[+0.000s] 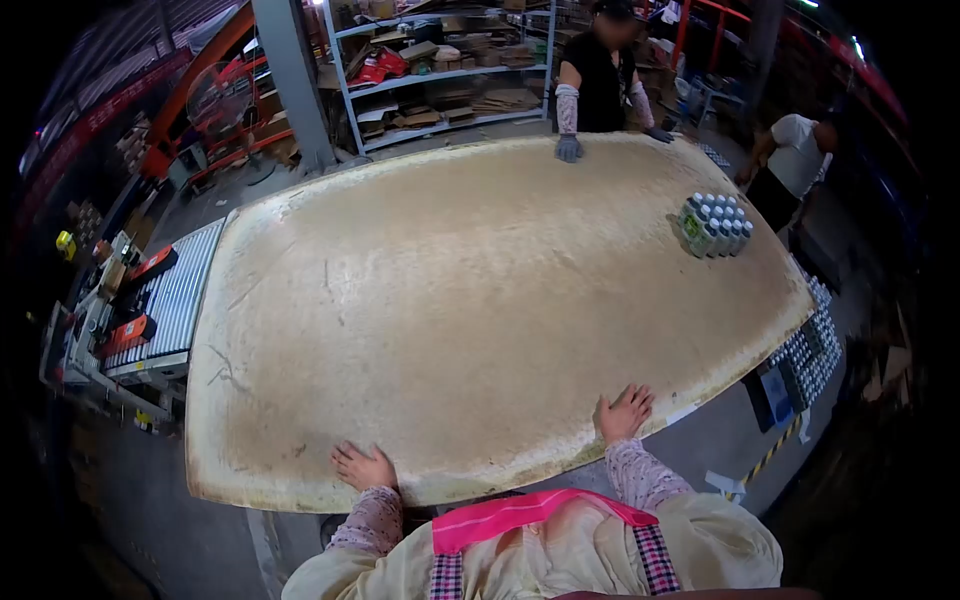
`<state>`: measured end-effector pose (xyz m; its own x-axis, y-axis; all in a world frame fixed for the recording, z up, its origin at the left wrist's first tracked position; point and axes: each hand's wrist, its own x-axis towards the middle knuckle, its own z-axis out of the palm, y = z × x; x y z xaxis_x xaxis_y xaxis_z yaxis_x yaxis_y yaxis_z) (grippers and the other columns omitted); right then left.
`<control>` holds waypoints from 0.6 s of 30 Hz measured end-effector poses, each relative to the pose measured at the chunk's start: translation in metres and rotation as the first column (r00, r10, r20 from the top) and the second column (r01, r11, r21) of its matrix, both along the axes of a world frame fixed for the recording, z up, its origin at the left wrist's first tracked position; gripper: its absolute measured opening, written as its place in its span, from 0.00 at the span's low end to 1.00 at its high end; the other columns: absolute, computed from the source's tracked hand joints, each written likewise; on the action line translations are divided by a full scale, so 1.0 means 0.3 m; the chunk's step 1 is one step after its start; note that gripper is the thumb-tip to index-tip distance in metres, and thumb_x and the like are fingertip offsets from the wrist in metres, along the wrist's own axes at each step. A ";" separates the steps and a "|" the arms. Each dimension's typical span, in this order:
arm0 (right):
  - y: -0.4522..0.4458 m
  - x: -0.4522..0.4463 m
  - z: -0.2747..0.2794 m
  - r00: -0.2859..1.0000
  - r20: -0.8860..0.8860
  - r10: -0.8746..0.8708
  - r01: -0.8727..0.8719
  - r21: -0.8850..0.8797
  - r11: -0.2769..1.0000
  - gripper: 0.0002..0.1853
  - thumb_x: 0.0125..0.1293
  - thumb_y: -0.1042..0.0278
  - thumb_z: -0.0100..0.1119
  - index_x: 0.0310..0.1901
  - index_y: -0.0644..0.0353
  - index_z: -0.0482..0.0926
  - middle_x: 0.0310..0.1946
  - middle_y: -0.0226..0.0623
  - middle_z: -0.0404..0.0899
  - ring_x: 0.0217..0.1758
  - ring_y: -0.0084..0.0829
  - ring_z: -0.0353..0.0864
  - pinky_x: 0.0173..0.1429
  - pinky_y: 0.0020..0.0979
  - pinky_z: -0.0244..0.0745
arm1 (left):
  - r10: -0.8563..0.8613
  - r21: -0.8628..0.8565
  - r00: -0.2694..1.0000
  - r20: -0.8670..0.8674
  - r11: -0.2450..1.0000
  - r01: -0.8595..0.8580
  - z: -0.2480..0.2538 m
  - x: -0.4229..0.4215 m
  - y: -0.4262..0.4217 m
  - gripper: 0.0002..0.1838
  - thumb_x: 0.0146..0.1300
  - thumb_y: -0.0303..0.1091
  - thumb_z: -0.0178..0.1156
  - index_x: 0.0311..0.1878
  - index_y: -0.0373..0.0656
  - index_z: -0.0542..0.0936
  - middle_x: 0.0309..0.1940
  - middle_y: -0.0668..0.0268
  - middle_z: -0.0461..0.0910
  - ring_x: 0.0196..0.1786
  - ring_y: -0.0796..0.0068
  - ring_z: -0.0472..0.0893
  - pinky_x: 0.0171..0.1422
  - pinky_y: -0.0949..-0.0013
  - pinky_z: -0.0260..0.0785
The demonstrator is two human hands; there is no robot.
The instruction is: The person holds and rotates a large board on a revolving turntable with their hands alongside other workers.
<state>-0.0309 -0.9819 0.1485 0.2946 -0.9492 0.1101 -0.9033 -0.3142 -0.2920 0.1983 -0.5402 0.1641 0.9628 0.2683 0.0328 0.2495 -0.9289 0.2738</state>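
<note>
My left hand [364, 466] lies flat near the front edge of a large worn tabletop [420, 280], its fingers spread and nothing in them. Further right, my right hand [626, 412] also rests on the board by its edge, fingers apart and holding nothing. A block of several white-capped bottles [714, 226] with a green label stands upright at the far right of the tabletop, well away from both hands. Patterned sleeves cover my forearms.
Across the table, a person [603, 80] in grey gloves touches its far edge. Another person [797, 160] bends at the right. A roller conveyor [185, 290] adjoins the left end. Many bottles [812, 345] stand low beyond the right edge. Shelves [445, 75] with cardboard stand behind.
</note>
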 end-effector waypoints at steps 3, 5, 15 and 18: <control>0.004 0.005 -0.003 0.999 0.027 -0.018 0.019 -0.006 1.000 0.46 0.62 0.44 0.66 0.75 0.67 0.64 0.80 0.64 0.52 0.84 0.66 0.43 0.84 0.62 0.43 | -0.009 0.005 1.000 -0.019 1.000 0.009 0.008 0.002 -0.002 0.41 0.67 0.50 0.61 0.77 0.37 0.62 0.81 0.43 0.54 0.84 0.43 0.51 0.85 0.40 0.42; 0.003 0.005 0.002 1.000 0.014 -0.009 0.009 -0.006 1.000 0.45 0.63 0.45 0.65 0.75 0.67 0.64 0.80 0.64 0.52 0.84 0.66 0.43 0.84 0.62 0.43 | -0.013 0.013 1.000 -0.016 1.000 0.013 -0.010 0.006 0.006 0.41 0.67 0.50 0.61 0.77 0.37 0.62 0.81 0.43 0.54 0.84 0.43 0.51 0.85 0.40 0.43; 0.007 0.003 0.013 0.999 0.038 -0.011 0.011 0.019 1.000 0.44 0.64 0.48 0.62 0.75 0.67 0.64 0.80 0.64 0.51 0.85 0.66 0.42 0.85 0.61 0.40 | -0.013 0.022 1.000 -0.023 1.000 0.013 -0.023 0.006 0.006 0.41 0.69 0.51 0.59 0.78 0.37 0.63 0.82 0.44 0.52 0.85 0.43 0.48 0.86 0.39 0.40; 0.014 0.008 0.034 0.999 0.030 -0.014 0.013 0.033 0.999 0.44 0.64 0.47 0.62 0.75 0.67 0.64 0.80 0.63 0.51 0.85 0.66 0.41 0.85 0.61 0.40 | -0.016 0.020 1.000 -0.015 1.000 0.016 -0.030 0.005 0.008 0.41 0.69 0.52 0.59 0.78 0.37 0.63 0.82 0.44 0.52 0.85 0.43 0.48 0.86 0.39 0.39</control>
<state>-0.0286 -0.9778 0.1588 0.2791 -0.9562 0.0879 -0.8980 -0.2923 -0.3290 0.1999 -0.5379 0.1550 0.9673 0.2525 0.0236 0.2387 -0.9379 0.2515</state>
